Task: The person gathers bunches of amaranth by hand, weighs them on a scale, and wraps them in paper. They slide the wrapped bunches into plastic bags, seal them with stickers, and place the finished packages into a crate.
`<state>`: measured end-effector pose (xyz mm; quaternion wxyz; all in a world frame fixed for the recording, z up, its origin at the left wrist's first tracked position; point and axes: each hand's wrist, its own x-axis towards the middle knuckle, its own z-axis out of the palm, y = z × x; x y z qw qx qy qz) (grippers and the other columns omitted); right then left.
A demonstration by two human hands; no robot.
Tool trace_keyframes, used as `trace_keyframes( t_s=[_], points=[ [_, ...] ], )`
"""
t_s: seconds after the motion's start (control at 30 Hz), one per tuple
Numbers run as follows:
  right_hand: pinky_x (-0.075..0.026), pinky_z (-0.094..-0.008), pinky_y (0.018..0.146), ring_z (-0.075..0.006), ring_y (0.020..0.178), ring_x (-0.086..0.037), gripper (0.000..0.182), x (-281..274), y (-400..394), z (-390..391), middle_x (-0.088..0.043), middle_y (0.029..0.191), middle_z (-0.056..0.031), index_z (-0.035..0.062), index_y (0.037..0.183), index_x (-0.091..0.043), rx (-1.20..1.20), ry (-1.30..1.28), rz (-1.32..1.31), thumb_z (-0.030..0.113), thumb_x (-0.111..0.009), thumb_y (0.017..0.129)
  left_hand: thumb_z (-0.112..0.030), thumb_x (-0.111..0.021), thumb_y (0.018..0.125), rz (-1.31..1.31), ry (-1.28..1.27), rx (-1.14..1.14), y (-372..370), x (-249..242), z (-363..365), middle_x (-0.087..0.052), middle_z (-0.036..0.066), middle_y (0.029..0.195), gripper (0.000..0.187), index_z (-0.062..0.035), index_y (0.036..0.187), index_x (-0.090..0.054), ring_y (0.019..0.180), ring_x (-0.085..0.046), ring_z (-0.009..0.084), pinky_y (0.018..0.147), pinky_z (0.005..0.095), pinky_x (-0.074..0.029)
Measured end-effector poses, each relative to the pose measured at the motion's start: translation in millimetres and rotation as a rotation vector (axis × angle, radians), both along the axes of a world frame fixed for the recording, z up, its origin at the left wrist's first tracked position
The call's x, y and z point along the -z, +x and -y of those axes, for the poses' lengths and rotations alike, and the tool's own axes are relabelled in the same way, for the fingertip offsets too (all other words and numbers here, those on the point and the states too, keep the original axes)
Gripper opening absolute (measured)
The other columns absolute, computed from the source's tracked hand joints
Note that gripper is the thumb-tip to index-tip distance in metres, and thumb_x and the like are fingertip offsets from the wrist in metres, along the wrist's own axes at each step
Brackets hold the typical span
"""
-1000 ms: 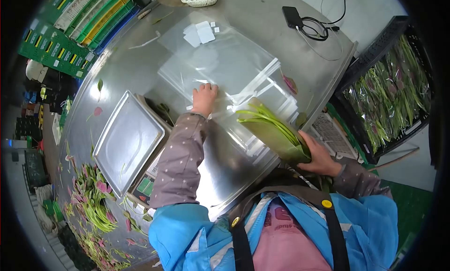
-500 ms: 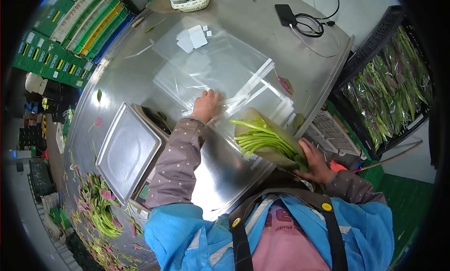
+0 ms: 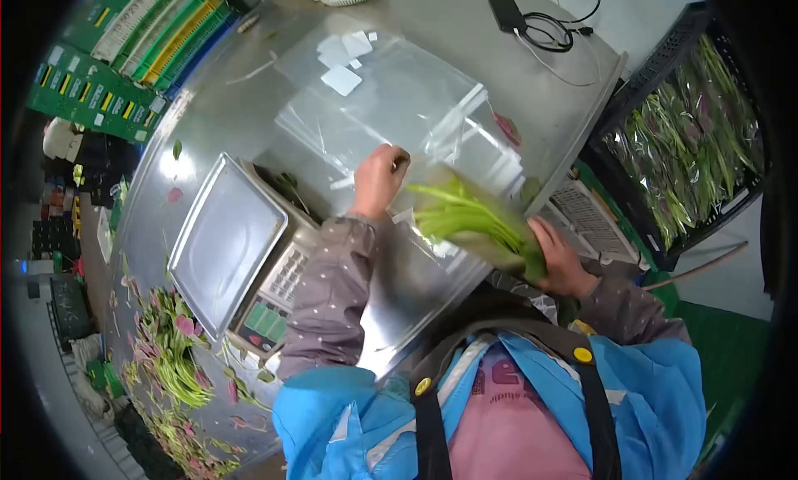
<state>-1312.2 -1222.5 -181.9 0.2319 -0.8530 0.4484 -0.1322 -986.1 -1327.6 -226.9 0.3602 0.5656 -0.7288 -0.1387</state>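
My right hand (image 3: pixel 564 260) grips a bunch of green stems (image 3: pixel 465 218), cut ends pointing left, with a translucent sleeve around it. The bunch is held above the table's near edge and is slightly blurred. My left hand (image 3: pixel 382 179) is closed, thumb and fingers curled together, over the near-left part of a stack of clear plastic bags (image 3: pixel 391 98). Whether a bag's edge is pinched in those fingers I cannot make out. Several small white cards (image 3: pixel 342 80) lie on the bags' far end.
Left of my left arm stands a weighing scale (image 3: pixel 229 239) with a metal pan. Loose purple-green stems (image 3: pixel 179 355) are heaped at the left. A black crate (image 3: pixel 690 139) of bagged greens is at the right. A phone (image 3: pixel 505 14) and cable lie at the back.
My left hand has gone from resting spread on the bags to a closed, raised shape. One white card now lies apart from the others. The right hand still holds the bunch.
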Motion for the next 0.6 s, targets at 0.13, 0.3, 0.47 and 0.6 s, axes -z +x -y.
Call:
trace_keyframes(
  t_s=[0.13, 0.3, 0.47, 0.6],
  points=[
    [-0.039, -0.0429, 0.086, -0.0397, 0.107, -0.042, 0.085, -9, 11, 8, -0.032, 0.126, -0.0201, 0.0059, 0.133, -0.02, 0.132, 0.218, 0.013, 0.023, -0.067, 0.064, -0.007, -0.061, 0.073, -0.263, 0.135, -0.076, -1, -27, -6, -0.06, 0.011, 0.068, 0.01, -0.0021, 0.081, -0.061, 0.057, -0.058, 0.0204, 0.055, 0.0295, -0.045],
    [-0.04, -0.0428, 0.084, -0.0385, 0.106, -0.043, 0.084, -19, 32, -1, -0.036, 0.123, -0.0192, 0.0061, 0.132, -0.023, 0.124, 0.116, -0.193, 0.025, -0.068, 0.063, -0.006, -0.06, 0.073, -0.215, 0.148, -0.145, -17, -52, -18, -0.058, 0.012, 0.071, 0.012, -0.0027, 0.083, -0.058, 0.059, -0.057, 0.0244, 0.054, 0.0328, -0.044],
    [-0.039, -0.0414, 0.084, -0.0359, 0.104, -0.045, 0.073, -3, 19, -10, -0.038, 0.123, -0.0183, 0.0032, 0.126, -0.034, -0.037, -0.259, -0.159, 0.024, -0.067, 0.064, -0.007, -0.059, 0.075, -0.107, -0.091, -0.202, 0, -37, -16, -0.057, 0.012, 0.069, 0.01, -0.0043, 0.084, -0.057, 0.056, -0.055, 0.0263, 0.052, 0.0343, -0.042],
    [-0.039, -0.0418, 0.085, -0.0366, 0.105, -0.045, 0.072, 15, 4, -9, -0.037, 0.124, -0.0185, 0.0024, 0.126, -0.034, -0.095, -0.354, -0.047, 0.024, -0.067, 0.065, -0.004, -0.059, 0.072, 0.318, 0.153, 0.15, 26, -1, -30, -0.058, 0.011, 0.079, 0.013, -0.008, 0.084, -0.058, 0.066, -0.058, 0.0284, 0.057, 0.0348, -0.046]
  ],
)
